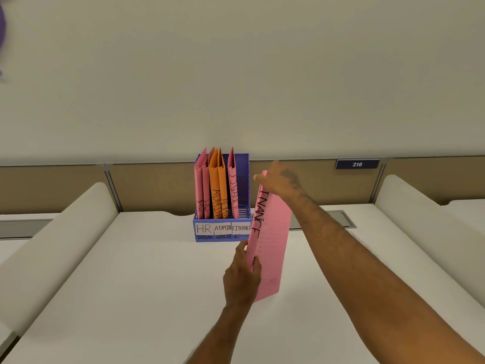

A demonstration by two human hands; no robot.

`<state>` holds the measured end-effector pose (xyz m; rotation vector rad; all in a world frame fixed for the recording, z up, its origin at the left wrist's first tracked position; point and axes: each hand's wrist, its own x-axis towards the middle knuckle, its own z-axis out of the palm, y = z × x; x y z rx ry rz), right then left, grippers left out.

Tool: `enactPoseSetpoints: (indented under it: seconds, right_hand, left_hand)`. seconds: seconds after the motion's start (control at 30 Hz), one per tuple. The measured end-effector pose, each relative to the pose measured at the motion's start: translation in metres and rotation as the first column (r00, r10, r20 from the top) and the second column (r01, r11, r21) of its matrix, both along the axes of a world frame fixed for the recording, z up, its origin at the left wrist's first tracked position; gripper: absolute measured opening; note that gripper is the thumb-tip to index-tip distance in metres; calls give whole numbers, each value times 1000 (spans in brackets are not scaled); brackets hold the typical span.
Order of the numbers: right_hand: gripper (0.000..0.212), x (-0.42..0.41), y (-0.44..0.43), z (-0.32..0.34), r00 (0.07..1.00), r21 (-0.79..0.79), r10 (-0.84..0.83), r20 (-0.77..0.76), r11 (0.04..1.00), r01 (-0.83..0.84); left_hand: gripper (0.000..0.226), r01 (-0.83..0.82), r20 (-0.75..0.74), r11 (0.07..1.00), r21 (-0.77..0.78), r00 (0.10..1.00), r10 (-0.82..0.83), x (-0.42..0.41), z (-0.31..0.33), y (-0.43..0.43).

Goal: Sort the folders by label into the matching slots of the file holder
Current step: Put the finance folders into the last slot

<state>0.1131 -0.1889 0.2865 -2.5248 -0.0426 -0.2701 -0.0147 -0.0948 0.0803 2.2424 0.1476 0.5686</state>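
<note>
Held folder [271,243]: pink, "FINANCE" handwritten down its left edge, upright and leaning a little left. It is in front of the person, just right of the holder [223,238], and covers the holder's front right corner in view. Not in any slot. Cannot tell whether its bottom edge touches the desk [131,271].

Left hand [242,274] pinches the folder's lower left edge, thumb on the near face, fingers tucked behind. Right hand [279,179] is clamped on the top end, fingers curled over the upper corner, forearm reaching in from lower right.

Holder: blue plastic, three slots, front paper labels reading HR, ADMIN, FINANCE from left to right. It stands at the back of the desk, close to the partition [152,187].

- HR slot: two pink HR folders [200,190], upright.
- ADMIN slot: two orange ADMIN folders [217,190], upright, touching the HR pair.
- FINANCE slot: one pink slotted folder [233,190] against the slot's left side, rest of the slot open to the blue back wall.

Desk is white with raised white dividers on both sides. A grey strip [338,219] is set into the desk behind the right forearm. Partition is tan, with a dark plate [357,164] reading "216" on its top edge at right. Pale wall above.
</note>
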Motion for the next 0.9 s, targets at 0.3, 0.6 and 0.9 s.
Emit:
enactPoseSetpoints:
  seconds: [0.3, 0.6, 0.9]
  right_hand:
    - [22, 7, 2, 28, 996, 30, -58, -63, 998, 60]
    - [25, 27, 24, 52, 987, -7, -24, 158, 1000, 25]
    - [25, 65, 45, 75, 930, -65, -27, 366, 996, 55]
  left_hand:
    - [45, -19, 127, 1000, -9, 992, 20, 4, 8, -16]
    - [75, 106, 363, 993, -49, 928, -81, 60, 59, 38]
    - [100, 112, 131, 883, 457, 973, -191, 173, 125, 133]
